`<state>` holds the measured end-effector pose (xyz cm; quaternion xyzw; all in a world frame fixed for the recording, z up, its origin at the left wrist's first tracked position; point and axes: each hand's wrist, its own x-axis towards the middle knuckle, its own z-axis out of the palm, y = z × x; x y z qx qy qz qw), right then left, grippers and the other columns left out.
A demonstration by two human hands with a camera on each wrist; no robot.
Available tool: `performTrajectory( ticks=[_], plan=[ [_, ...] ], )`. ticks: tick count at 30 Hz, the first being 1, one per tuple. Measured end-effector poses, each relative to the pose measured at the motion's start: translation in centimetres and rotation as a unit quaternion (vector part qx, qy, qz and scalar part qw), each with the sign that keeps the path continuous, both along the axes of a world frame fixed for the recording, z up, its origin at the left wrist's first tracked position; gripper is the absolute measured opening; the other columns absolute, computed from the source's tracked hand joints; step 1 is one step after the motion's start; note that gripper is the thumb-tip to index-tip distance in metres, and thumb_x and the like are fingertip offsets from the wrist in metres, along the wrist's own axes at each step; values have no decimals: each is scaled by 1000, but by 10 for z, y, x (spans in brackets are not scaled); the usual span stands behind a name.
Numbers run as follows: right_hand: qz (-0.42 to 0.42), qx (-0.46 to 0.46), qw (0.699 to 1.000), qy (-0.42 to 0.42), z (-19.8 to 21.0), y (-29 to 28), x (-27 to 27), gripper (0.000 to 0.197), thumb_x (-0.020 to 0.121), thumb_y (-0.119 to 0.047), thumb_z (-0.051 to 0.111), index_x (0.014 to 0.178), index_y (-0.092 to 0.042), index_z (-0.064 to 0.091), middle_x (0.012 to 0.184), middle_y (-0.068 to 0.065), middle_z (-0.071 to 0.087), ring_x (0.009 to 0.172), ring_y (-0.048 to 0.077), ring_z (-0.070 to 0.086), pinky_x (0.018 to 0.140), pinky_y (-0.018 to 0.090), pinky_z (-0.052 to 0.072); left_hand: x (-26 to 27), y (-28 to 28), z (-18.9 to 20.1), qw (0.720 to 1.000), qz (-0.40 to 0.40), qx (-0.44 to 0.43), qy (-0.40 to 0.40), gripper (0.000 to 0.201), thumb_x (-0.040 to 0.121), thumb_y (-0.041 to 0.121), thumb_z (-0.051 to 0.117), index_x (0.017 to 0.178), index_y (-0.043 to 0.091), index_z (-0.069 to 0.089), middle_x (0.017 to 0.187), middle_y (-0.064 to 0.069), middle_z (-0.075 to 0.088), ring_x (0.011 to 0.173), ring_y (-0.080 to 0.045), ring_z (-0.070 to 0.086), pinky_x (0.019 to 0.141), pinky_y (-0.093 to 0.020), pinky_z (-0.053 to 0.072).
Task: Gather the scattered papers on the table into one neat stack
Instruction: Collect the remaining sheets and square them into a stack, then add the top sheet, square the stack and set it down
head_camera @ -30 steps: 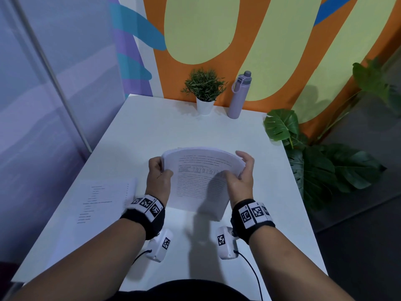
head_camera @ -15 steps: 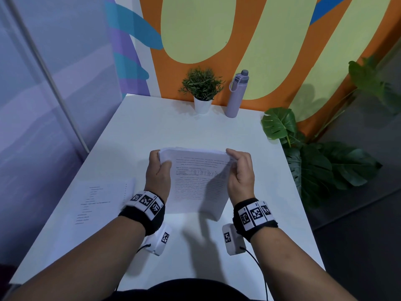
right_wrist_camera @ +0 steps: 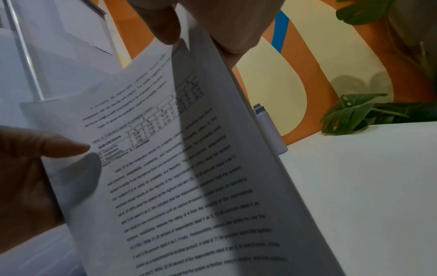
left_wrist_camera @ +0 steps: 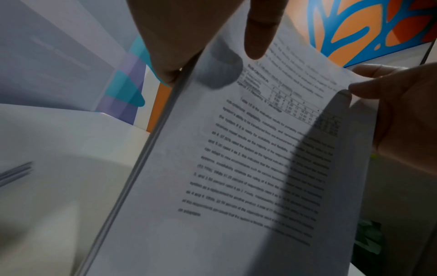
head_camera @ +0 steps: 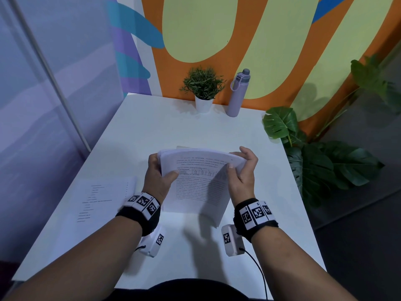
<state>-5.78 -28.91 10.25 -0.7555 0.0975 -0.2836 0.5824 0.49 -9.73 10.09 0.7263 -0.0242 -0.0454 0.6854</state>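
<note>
Both hands hold a thick stack of papers (head_camera: 201, 183) upright over the middle of the white surface (head_camera: 165, 131). The left hand (head_camera: 157, 179) grips the stack's left edge, thumb laid across the printed top page and fingers curled behind. The right hand (head_camera: 243, 174) grips the upper right corner, its thumb on the front page and its fingers wrapped over the far side. The top of the stack bows toward the far side, so the upper edge curves between the two hands. The lower edge hangs close above the surface near the person (whether it touches cannot be told from the head view).

The left wrist view shows the sheet edges of the stack (left_wrist_camera: 146, 158) running diagonally, with the left thumb (left_wrist_camera: 257, 31) pressed on the page, which carries blocks of text and a small table. The right wrist view shows the same page (right_wrist_camera: 165, 168) with the right thumb pinching its top corner.

A single printed sheet (head_camera: 97, 198) lies flat on the surface to the left, well apart from the held stack. At the far edge stand a small potted plant (head_camera: 202, 90) and, just to its right, a lilac bottle (head_camera: 237, 94). Large-leaved greenery (head_camera: 325, 157) stands off the right side of the surface.
</note>
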Motion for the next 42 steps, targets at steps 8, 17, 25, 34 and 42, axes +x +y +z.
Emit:
performTrajectory(
  ticks=[8,17,25,34,42],
  plan=[
    [-3,99,994,46,3,4,-5,63,66,-4,52,104,-53,36,97,-9,45,84,10,51,75,26,43,-5,2,-18,996,-27,83,34,42,83,22,66,109,31,35,106,0,59,98,-22,57,81,-30,42],
    [2,77,993,89,-6,3,-7,49,78,-8,49,108,-44,35,99,-10,53,90,12,53,82,35,46,-8,-4,-20,993,-17,96,62,31,88,22,59,119,25,56,106,0,64,99,-22,60,92,-35,47],
    [55,-5,984,167,-29,6,-11,33,97,-18,44,127,-27,35,92,-11,61,82,4,59,73,16,45,5,-3,-18,992,94,42,68,33,91,16,54,124,15,53,107,0,60,96,-20,56,86,-30,43],
    [53,-6,958,281,-67,3,-10,12,94,-10,44,83,-13,44,71,-1,50,65,15,45,59,25,40,25,66,-70,965,75,207,140,51,91,29,52,138,14,37,138,-9,47,123,-29,47,107,-40,36],
    [-2,92,927,364,-96,-8,-14,24,87,10,36,81,-12,43,71,2,45,61,13,42,44,13,38,12,209,-119,793,138,537,252,62,83,13,50,141,9,29,150,-17,24,137,-37,25,111,-51,26]
  ],
)
